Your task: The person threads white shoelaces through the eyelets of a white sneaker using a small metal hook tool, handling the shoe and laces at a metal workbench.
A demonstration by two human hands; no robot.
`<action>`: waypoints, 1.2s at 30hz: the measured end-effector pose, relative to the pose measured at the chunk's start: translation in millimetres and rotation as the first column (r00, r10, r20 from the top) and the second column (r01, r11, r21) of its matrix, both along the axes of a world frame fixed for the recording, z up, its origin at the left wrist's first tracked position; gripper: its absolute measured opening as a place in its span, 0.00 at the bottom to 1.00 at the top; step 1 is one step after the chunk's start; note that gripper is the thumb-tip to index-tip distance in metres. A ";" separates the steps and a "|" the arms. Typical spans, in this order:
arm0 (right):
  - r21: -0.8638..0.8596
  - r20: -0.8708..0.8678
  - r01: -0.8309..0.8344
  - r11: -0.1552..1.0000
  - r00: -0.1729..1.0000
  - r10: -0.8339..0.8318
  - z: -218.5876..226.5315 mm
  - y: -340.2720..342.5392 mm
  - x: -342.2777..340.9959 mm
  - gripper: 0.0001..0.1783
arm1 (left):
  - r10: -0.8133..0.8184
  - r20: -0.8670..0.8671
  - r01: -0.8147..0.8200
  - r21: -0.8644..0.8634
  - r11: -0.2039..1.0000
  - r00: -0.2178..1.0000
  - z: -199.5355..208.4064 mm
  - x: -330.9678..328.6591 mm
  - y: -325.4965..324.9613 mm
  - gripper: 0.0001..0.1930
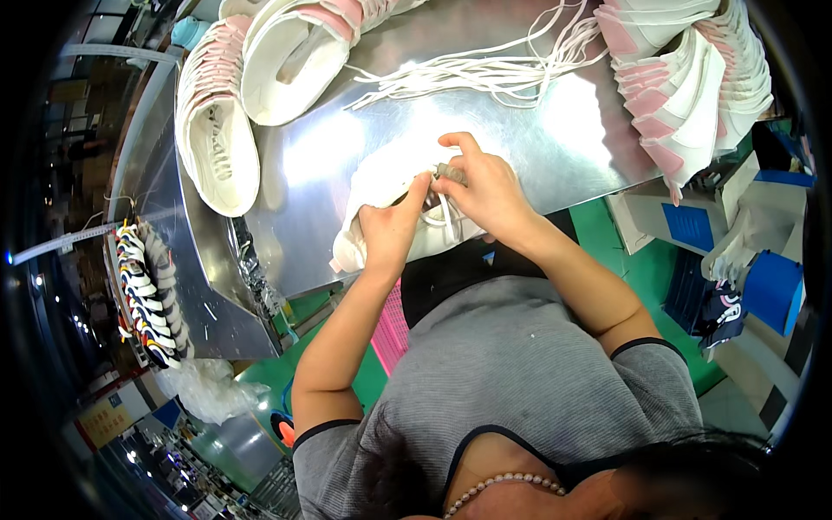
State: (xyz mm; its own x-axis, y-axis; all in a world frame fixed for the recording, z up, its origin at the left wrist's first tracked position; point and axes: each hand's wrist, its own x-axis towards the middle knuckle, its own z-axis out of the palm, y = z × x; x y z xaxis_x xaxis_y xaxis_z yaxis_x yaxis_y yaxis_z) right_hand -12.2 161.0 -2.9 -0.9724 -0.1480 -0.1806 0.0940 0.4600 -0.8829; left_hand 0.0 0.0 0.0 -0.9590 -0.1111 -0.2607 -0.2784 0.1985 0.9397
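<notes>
A white shoe upper (373,182) lies on the metal table close in front of me, partly hidden by my hands. My left hand (392,227) is closed on its edge, the thumb pointing up toward the eyelet area. Closed in a pinch just right of that thumb, my right hand (487,191) has a finger raised above the rest. A white shoelace (447,218) hangs down in a loop below the right fingers, which appear to grip it. Something greyish-beige (452,174) shows at those fingertips; its kind is unclear.
Loose white shoelaces (485,76) lie across the back of the metal table (321,160). Nested white-and-pink shoe uppers (217,147) stand at the left, and more stacked uppers (685,95) at the right. Multicoloured shoe parts (143,290) sit on the surface farther left.
</notes>
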 end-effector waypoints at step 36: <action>0.056 -0.510 -0.023 0.998 0.859 0.048 -31.6 7.1 -2.2 0.10 | -0.034 -0.016 0.035 0.016 0.999 0.999 -1.0 7.9 1.4 0.14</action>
